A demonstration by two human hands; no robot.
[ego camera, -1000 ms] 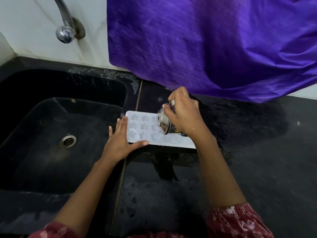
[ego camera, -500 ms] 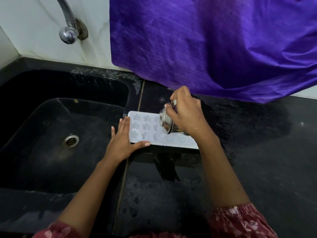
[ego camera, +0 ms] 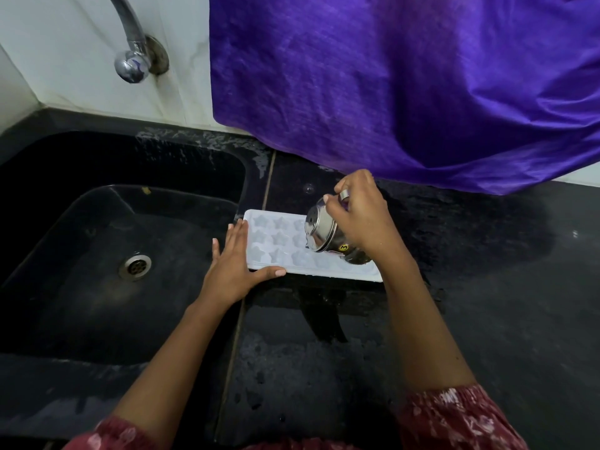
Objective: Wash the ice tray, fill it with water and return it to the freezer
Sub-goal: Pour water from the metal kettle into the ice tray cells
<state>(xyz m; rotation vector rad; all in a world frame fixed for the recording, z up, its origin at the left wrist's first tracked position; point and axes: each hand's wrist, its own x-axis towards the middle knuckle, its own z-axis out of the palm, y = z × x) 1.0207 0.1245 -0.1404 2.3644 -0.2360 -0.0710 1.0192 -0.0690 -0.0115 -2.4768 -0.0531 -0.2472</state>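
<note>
A white ice tray (ego camera: pixel 276 238) with star-shaped cells lies flat on the black counter, just right of the sink. My left hand (ego camera: pixel 232 266) rests at the tray's left end with straight fingers, the thumb along its front edge. My right hand (ego camera: pixel 363 216) grips a small steel cup (ego camera: pixel 319 233) and holds it tilted over the tray's right half, mouth pointing left and down. The cup and hand hide some of the cells.
A black sink (ego camera: pixel 81 287) with a metal drain (ego camera: pixel 134 267) fills the left side. A chrome tap (ego camera: pixel 131 61) juts from the white wall above it. Purple cloth (ego camera: pixel 406 86) hangs over the counter's back. The wet black counter (ego camera: pixel 487 303) stretches right.
The steel cup has tilted a little further over the tray. Both hands and the tray stay in about the same place.
</note>
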